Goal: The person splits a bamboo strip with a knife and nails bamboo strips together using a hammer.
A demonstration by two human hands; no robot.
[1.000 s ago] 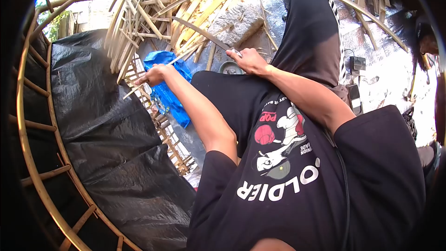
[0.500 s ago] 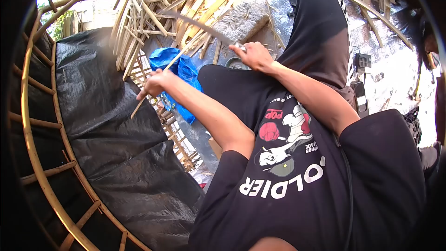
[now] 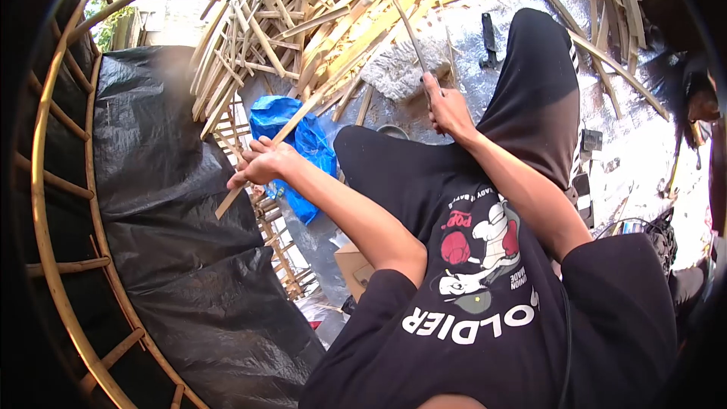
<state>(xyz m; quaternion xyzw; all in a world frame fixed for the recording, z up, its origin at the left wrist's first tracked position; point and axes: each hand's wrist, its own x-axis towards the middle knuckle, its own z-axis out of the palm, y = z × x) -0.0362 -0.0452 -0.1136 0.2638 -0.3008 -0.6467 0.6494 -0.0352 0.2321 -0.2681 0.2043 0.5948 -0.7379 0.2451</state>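
My left hand [image 3: 263, 163] holds a pale bamboo strip [image 3: 299, 117] that slants from lower left to upper right, in front of a crumpled blue plastic bag [image 3: 284, 112]. My right hand [image 3: 452, 112] is closed round the handle of a long knife [image 3: 410, 29]. The blade points up and slightly left, past a rough grey block [image 3: 401, 68], and is apart from the strip in my left hand. Below the block, a round dish [image 3: 394, 132] is partly hidden by my leg.
A large pile of bamboo strips [image 3: 303, 15] lies ahead. Black sheeting [image 3: 166, 182] and a curved bamboo frame [image 3: 45, 242] stand at left. A cardboard box [image 3: 352, 266] is beside my left arm; a black tool [image 3: 488, 39] lies near my knee.
The knife has swung from pointing up-left to nearly upright, and my right hand has moved right and down. My left hand has moved slightly right and down with its strip. The view has shifted.
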